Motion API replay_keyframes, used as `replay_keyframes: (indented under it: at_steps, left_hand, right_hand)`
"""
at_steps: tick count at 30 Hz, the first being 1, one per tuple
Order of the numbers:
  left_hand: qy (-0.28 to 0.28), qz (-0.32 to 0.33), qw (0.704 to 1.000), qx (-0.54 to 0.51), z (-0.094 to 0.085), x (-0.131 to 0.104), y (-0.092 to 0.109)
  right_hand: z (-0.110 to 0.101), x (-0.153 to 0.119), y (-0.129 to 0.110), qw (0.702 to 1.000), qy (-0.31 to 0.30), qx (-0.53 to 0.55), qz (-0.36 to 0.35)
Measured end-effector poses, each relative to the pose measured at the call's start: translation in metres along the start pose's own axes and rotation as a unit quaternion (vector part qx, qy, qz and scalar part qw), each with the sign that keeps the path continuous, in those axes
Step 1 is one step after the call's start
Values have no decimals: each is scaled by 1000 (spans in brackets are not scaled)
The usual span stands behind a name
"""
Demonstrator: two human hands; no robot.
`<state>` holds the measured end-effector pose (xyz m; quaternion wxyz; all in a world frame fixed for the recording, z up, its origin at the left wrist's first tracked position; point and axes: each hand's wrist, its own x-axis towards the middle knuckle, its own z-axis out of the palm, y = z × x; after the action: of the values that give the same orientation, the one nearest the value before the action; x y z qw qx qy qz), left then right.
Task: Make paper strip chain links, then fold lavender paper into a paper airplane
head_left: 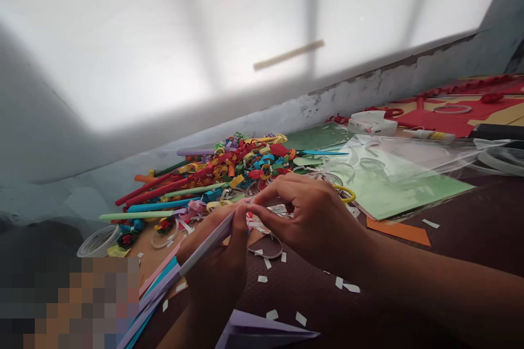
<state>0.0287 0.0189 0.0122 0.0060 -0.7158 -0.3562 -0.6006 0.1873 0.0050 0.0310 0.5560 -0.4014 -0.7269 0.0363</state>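
Observation:
A long folded strip of lavender paper (207,245) runs through my left hand (219,256), its thumb pressed against the strip near the upper end. My right hand (305,215) pinches at that same end with thumb and forefinger, and the fingertips of both hands nearly meet there. The exact fold between the fingertips is too small to make out. Below my hands lies a folded, pointed piece of lavender paper (262,330). Close behind them is a heap of colourful paper loops and rolled paper sticks (229,172).
White paper scraps (268,314) are scattered on the dark brown table (298,294). Light green sheets (409,191) and an orange strip (399,232) lie to the right, red paper (438,117) farther back. A tape roll (98,240) stands left, beside a pixelated area.

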Motion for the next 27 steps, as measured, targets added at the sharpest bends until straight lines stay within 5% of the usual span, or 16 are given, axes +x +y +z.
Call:
replay_keyframes:
  at_steps: [13, 20, 27]
  left_hand:
    - [-7, -39, 998, -50, -6, 6, 4]
    - [-54, -65, 977, -194, -5, 0, 7]
    - [12, -60, 996, -69, 1, 5, 6]
  right_hand:
    - [1, -1, -1, 994, 19, 103, 1]
    - [0, 2, -3, 989, 6, 140, 49]
    - [0, 3, -1, 993, -28, 107, 32]
